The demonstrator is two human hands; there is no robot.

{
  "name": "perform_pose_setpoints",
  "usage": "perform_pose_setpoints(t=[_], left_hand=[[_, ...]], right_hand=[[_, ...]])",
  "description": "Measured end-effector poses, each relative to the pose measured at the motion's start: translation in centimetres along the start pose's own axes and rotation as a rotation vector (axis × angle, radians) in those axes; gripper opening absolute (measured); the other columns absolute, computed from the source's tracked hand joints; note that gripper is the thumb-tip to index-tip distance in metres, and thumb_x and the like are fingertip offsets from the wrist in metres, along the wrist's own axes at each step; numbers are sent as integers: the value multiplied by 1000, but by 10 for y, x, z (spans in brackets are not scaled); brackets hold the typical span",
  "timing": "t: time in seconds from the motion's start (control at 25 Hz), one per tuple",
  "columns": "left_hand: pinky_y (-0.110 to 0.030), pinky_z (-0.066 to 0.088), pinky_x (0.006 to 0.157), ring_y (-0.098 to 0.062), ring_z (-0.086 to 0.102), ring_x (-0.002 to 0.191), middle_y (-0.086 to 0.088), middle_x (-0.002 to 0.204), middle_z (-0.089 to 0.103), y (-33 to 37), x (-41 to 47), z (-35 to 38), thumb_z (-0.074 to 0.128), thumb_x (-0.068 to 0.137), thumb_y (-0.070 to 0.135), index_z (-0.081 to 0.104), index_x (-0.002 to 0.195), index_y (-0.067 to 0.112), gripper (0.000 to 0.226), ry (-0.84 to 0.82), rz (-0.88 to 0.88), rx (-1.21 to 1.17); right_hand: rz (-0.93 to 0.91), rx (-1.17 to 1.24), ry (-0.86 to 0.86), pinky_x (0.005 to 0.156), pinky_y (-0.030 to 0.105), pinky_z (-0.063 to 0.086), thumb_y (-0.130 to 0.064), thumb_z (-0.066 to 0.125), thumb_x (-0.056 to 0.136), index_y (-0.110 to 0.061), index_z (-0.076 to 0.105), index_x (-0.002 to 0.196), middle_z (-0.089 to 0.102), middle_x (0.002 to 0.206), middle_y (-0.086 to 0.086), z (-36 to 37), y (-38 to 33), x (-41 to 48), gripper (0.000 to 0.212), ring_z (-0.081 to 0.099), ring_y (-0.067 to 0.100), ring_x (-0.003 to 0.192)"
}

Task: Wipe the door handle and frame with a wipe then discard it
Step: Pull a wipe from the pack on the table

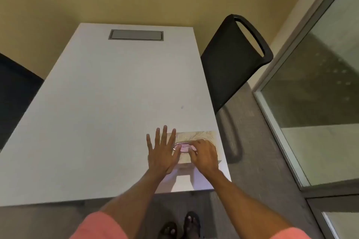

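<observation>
On the white table (97,122), left hand (162,153) lies flat, splayed; right hand (204,154) pinches the wipes pack (196,137) (black chair (231,60) beside)

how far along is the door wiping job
Nothing looks done yet. Both hands are at the wipe pack on the table: left hand flat beside it, right hand at its oval opening. No wipe is out. Wiping the door and discarding it remain.
</observation>
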State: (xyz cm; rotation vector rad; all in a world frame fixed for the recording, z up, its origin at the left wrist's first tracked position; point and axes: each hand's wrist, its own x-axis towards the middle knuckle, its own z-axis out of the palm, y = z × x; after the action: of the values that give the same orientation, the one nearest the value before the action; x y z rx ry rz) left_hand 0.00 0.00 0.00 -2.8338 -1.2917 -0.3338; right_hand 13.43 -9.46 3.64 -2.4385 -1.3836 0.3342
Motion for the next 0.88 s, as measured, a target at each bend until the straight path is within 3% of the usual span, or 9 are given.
perform_pose_setpoints(t=[0.2,0.36,0.52,0.68,0.88], left_hand=[[-62,5,117,-34,19,150,-10,162,25,11,7,16,46,92,59,31,155,25,73,-86,-44,-19],[-64,7,116,-31,13,150,-10,162,26,16,10,24,49,93,55,33,154,24,71,-120,-67,-50],[-67,3,116,-33,12,152,-10,165,15,16,9,29,40,97,55,21,157,27,69,-144,-69,-54],[-69,6,117,-34,11,153,-9,166,12,15,8,32,35,99,54,15,157,28,67,-148,-75,-66],[-69,2,117,-33,5,153,-8,166,4,16,8,29,24,100,55,7,157,30,65,-177,-87,-73]], right_hand=[[-63,-80,-57,86,25,46,-32,65,91,-25,75,105,71,104,2,1,7,24,19,62,20,94],[20,-51,-141,84,29,38,-26,66,89,-17,75,102,62,105,3,4,5,39,17,54,22,101],[-104,-209,-184,84,33,40,-27,66,89,-17,75,106,64,106,3,2,3,48,21,53,22,107],[-241,-308,-180,74,33,33,-23,63,90,-15,75,95,66,96,3,2,2,48,16,52,26,102],[-277,-309,-167,67,32,26,-15,67,85,-10,74,82,66,84,6,5,-1,49,9,55,29,90]])
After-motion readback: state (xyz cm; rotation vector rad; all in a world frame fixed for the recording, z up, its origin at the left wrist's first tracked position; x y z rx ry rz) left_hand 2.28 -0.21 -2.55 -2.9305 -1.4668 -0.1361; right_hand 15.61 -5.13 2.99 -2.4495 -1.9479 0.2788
